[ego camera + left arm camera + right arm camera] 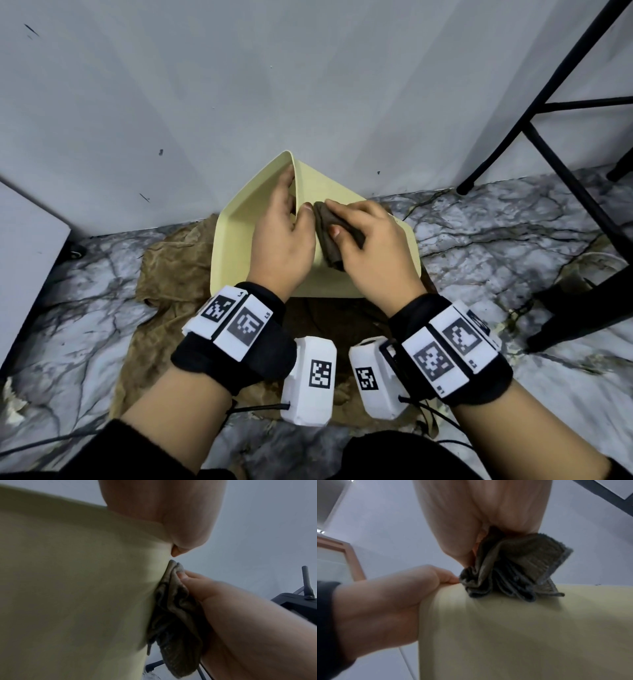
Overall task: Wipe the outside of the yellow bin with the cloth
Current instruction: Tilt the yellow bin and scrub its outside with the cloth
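The pale yellow bin lies tipped on its side on the floor, its opening facing left. My left hand grips its upper rim, fingers inside and thumb on the outer wall. My right hand holds a bunched dark brown cloth and presses it against the bin's outer side, just right of the left thumb. In the left wrist view the cloth hangs against the bin wall under the right hand. The right wrist view shows the cloth on the bin beside the left hand.
A crumpled tan sheet lies under the bin on the marbled floor. A grey wall stands right behind. Black chair legs rise at the right, and a white panel leans at the left.
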Motion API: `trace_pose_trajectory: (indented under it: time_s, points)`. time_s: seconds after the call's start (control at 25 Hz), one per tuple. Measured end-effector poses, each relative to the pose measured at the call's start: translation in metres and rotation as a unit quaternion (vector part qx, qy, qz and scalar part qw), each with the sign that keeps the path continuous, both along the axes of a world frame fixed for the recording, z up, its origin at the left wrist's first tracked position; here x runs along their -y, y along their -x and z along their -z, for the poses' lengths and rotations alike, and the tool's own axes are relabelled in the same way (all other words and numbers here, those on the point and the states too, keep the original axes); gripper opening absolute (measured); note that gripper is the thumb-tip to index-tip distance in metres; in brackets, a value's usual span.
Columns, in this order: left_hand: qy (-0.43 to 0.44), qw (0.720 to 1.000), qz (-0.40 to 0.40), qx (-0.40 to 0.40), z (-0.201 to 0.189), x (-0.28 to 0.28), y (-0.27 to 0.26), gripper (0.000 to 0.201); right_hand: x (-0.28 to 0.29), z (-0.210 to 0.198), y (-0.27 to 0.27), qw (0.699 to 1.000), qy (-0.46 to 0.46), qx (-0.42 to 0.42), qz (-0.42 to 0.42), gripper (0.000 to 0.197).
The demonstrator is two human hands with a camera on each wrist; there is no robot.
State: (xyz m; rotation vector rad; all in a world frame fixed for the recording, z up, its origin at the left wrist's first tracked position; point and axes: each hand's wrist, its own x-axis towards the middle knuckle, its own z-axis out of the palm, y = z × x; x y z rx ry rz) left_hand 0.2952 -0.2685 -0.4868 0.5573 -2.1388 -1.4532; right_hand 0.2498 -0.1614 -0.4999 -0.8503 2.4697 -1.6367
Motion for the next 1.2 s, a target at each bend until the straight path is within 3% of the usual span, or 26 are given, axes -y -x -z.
trace_pose_trajectory:
  time_s: [0.36,0.64,0.92,1.2]
  points:
    - [-0.004,1.0,-0.001,0.006,0.004,0.017,-0.005,0.05,-0.044,0.063,0.056,0.976,-0.13,0.143,0.099,0.034]
    - [0.004,1.0,-0.009,0.013,0.005,0.014,-0.003,0.049,-0.063,0.089,0.073,0.952,-0.147,0.218,0.156,0.035]
    - [0.002,1.0,-0.015,0.014,0.0,0.011,-0.004,0.05,-0.036,0.061,0.044,0.976,-0.105,0.143,0.125,0.036]
    - [0.042,0.999,-0.018,0.021,0.0,0.006,-0.006,0.051,0.011,0.005,0.008,0.999,-0.028,0.016,0.021,0.037]
